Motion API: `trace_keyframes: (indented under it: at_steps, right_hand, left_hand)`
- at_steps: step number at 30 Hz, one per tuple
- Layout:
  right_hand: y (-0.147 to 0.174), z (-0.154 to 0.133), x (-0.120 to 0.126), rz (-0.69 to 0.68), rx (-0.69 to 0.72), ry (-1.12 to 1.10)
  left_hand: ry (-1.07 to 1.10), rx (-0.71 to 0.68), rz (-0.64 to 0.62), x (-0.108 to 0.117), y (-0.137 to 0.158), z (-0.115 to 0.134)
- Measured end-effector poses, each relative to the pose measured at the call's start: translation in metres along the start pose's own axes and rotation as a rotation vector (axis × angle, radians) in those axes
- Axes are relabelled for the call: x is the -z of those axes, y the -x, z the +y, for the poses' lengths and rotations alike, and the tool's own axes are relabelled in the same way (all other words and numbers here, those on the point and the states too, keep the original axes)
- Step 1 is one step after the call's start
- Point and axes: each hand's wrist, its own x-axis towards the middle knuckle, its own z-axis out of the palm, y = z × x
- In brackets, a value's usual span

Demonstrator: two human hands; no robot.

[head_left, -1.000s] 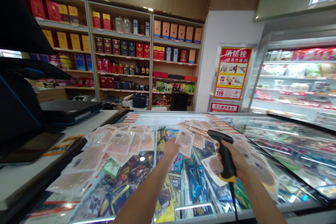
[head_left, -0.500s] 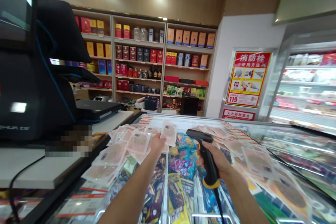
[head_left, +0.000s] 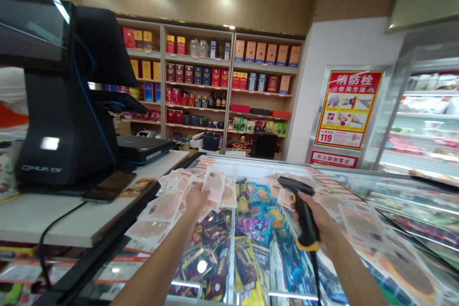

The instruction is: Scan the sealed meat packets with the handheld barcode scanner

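My left hand (head_left: pixel 196 201) pinches a flat clear plastic packet (head_left: pixel 214 184), held up over the left pile of similar packets (head_left: pixel 165 206). A black barcode scanner (head_left: pixel 307 220) with a yellow band near its base is gripped in my right hand (head_left: pixel 320 217). Its head points left, and its cable (head_left: pixel 315 267) runs down toward me. Beneath both hands is a glass-topped freezer with wrapped ice creams (head_left: pixel 253 224) in wire baskets. More flat packets (head_left: pixel 362 222) lie spread on the glass to the right of my right hand.
On the left counter (head_left: pixel 71 222) stand a black checkout terminal (head_left: pixel 68 124), a phone (head_left: pixel 109 186) and a trailing black cable (head_left: pixel 46 234). Shelves of boxes and bottles (head_left: pixel 195 76) line the back wall. A red fire-hydrant sign (head_left: pixel 347 110) and a refrigerated display (head_left: pixel 426 119) stand at right.
My left hand has moved left with the packet, over the left pile. My right hand and the scanner have shifted right, away from it. The whole view has swung slightly left.
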Motion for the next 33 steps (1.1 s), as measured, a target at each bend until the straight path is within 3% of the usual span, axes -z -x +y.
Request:
trace_keyframes:
  at_steps: [8,13,19,25,33]
  right_hand:
    - [-0.004,0.001,0.029,0.094,0.003,0.021]
    - [-0.002,-0.001,0.046,0.105,-0.006,0.041]
    - [0.005,-0.005,0.065,0.200,-0.008,0.009]
    - [0.011,-0.011,0.089,0.260,0.006,-0.026]
    - [0.021,-0.017,0.130,0.336,0.057,-0.004]
  left_hand:
    - [-0.199,0.036,0.054,0.026,0.000,-0.023]
    - [-0.345,-0.005,0.074,0.038,0.009,-0.015]
    - [-0.498,-0.183,0.187,0.039,0.023,0.007]
    - [-0.485,-0.400,0.047,-0.013,0.052,0.056]
    - [-0.348,-0.701,-0.322,-0.100,0.139,0.135]
